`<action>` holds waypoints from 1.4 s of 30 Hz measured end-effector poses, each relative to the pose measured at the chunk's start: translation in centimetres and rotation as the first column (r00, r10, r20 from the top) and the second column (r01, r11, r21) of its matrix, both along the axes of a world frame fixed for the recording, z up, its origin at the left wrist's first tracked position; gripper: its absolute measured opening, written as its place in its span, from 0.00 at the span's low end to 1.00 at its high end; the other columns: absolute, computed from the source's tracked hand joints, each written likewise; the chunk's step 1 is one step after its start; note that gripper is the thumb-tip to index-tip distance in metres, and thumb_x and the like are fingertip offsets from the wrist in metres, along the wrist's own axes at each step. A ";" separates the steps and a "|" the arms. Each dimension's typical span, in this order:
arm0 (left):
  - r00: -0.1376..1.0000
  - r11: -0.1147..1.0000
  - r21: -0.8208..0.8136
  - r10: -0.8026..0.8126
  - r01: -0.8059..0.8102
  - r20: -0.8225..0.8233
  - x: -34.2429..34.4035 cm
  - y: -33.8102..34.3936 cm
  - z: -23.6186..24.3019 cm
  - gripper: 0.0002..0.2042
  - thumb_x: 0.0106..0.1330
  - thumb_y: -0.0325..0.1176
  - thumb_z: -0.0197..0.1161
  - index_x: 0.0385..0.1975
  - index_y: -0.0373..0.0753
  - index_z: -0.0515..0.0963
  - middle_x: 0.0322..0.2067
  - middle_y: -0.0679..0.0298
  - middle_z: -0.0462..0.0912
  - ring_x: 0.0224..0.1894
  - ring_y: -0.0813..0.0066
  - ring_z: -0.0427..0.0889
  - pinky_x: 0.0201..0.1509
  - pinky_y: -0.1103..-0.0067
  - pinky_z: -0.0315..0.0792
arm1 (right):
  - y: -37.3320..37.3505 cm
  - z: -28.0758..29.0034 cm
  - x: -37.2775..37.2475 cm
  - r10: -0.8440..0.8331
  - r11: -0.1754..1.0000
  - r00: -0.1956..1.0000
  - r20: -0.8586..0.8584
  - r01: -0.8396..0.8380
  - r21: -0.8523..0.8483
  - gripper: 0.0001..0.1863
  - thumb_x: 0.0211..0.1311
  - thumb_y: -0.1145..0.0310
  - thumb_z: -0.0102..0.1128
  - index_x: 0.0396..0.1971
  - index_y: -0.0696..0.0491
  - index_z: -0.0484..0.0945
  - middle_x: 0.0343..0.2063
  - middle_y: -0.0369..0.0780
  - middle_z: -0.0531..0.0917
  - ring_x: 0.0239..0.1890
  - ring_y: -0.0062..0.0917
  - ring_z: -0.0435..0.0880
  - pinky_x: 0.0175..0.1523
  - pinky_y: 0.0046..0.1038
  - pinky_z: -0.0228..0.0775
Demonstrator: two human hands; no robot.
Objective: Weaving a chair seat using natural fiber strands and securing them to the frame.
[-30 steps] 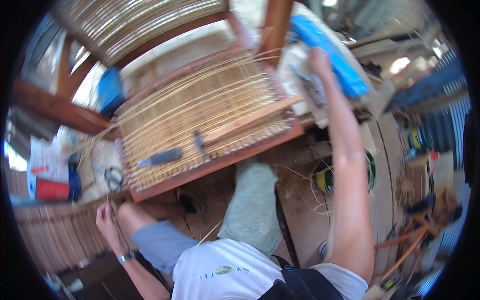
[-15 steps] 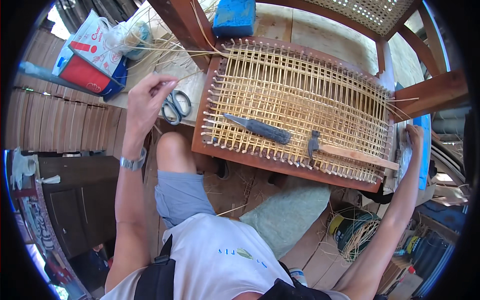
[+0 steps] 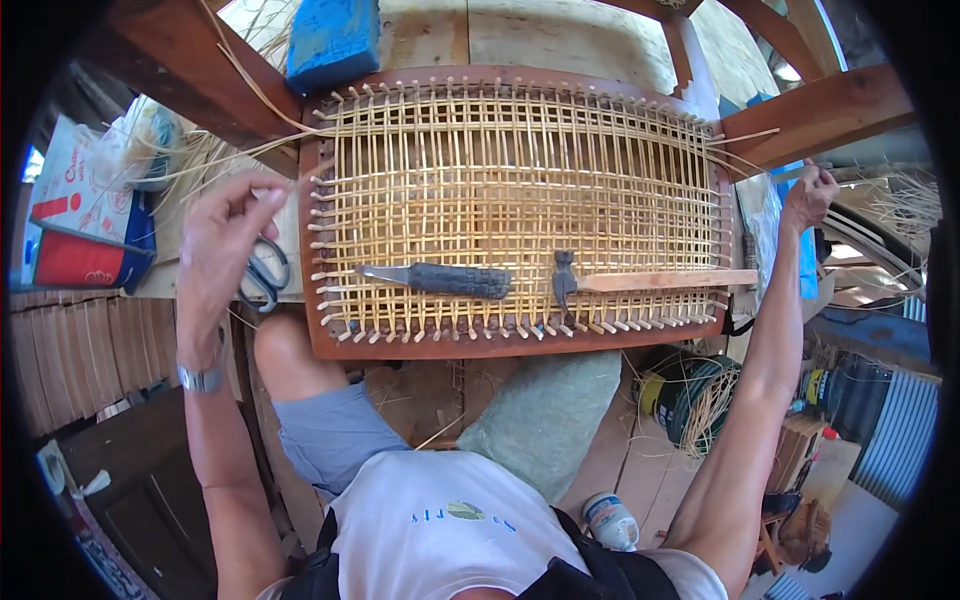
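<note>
Cane seat with one hand at each side

The seat lies in front of the person. The left hand, near the scissors, has thumb and fingertips close; whether they pinch anything cannot be told. The right hand, beyond the right edge, is closed on a thin strip. A knife and hammer rest on the seat.

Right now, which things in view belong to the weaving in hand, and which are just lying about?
Likely part of the job:
- woven seat
- cane strands
- hammer and dark-handled tool, lying on the seat
- scissors, beside the left hand

Apparently lying about:
- blue block
- bag
- white bottle
</note>
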State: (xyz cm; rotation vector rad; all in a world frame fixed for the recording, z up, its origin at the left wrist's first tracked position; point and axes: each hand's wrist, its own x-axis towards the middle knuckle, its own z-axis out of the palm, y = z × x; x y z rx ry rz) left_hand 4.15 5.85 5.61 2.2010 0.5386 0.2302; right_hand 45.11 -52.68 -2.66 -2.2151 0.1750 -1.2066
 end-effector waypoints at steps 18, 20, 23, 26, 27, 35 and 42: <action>0.923 0.789 0.605 -0.304 0.105 0.236 2.5 1.7 -4.4 0.04 0.64 0.30 0.64 0.33 0.38 0.81 0.32 0.61 0.83 0.34 0.58 0.84 0.37 0.70 0.77 | 33.3 8.9 -28.7 0.757 0.501 0.215 -0.617 -0.797 0.337 0.07 0.70 0.69 0.57 0.42 0.53 0.82 0.25 0.36 0.81 0.26 0.22 0.76 0.34 0.28 0.68; 0.927 0.783 0.614 -0.295 0.097 0.230 2.1 1.6 -4.7 0.03 0.62 0.29 0.66 0.34 0.38 0.82 0.32 0.62 0.83 0.34 0.60 0.83 0.35 0.72 0.76 | 37.0 8.6 -29.2 0.711 0.512 0.221 -0.668 -0.813 0.276 0.09 0.69 0.67 0.58 0.41 0.56 0.81 0.24 0.38 0.81 0.27 0.23 0.77 0.35 0.28 0.69; 0.912 0.764 0.641 -0.314 0.078 0.264 1.9 1.8 -5.0 0.03 0.63 0.30 0.65 0.34 0.39 0.81 0.32 0.61 0.82 0.32 0.59 0.83 0.34 0.70 0.76 | 40.5 6.9 -28.9 0.646 0.504 0.300 -0.702 -0.858 0.097 0.12 0.67 0.65 0.60 0.40 0.59 0.80 0.25 0.44 0.82 0.29 0.31 0.81 0.37 0.32 0.71; 0.908 0.751 0.656 -0.322 0.073 0.267 1.7 1.9 -5.0 0.03 0.64 0.30 0.63 0.34 0.40 0.80 0.32 0.60 0.80 0.31 0.60 0.84 0.33 0.70 0.77 | 42.7 6.2 -29.1 0.625 0.484 0.358 -0.694 -0.875 -0.016 0.12 0.64 0.64 0.62 0.35 0.59 0.80 0.28 0.51 0.85 0.33 0.46 0.84 0.40 0.40 0.74; 0.910 0.742 0.666 -0.324 0.074 0.259 1.7 2.0 -5.0 0.03 0.64 0.30 0.63 0.34 0.40 0.80 0.32 0.60 0.80 0.31 0.59 0.84 0.32 0.69 0.77 | 43.1 6.0 -29.1 0.587 0.467 0.388 -0.711 -0.879 -0.094 0.11 0.63 0.64 0.62 0.33 0.59 0.81 0.26 0.51 0.84 0.32 0.47 0.84 0.39 0.41 0.74; 0.890 0.787 0.601 -0.363 0.136 0.275 1.6 2.7 -5.4 0.03 0.65 0.28 0.62 0.35 0.38 0.79 0.34 0.58 0.79 0.32 0.55 0.83 0.33 0.67 0.77 | 43.5 5.3 -28.7 0.600 0.552 0.265 -0.755 -0.820 0.151 0.13 0.60 0.63 0.67 0.33 0.59 0.84 0.26 0.46 0.86 0.28 0.32 0.86 0.37 0.34 0.75; 0.905 0.811 0.566 -0.339 0.144 0.256 1.2 2.7 -4.6 0.03 0.65 0.27 0.61 0.34 0.35 0.79 0.33 0.57 0.79 0.33 0.53 0.83 0.36 0.66 0.77 | 42.8 3.8 -28.2 0.722 0.546 0.152 -0.674 -0.724 0.421 0.13 0.61 0.64 0.67 0.37 0.60 0.83 0.24 0.36 0.84 0.27 0.16 0.79 0.33 0.22 0.71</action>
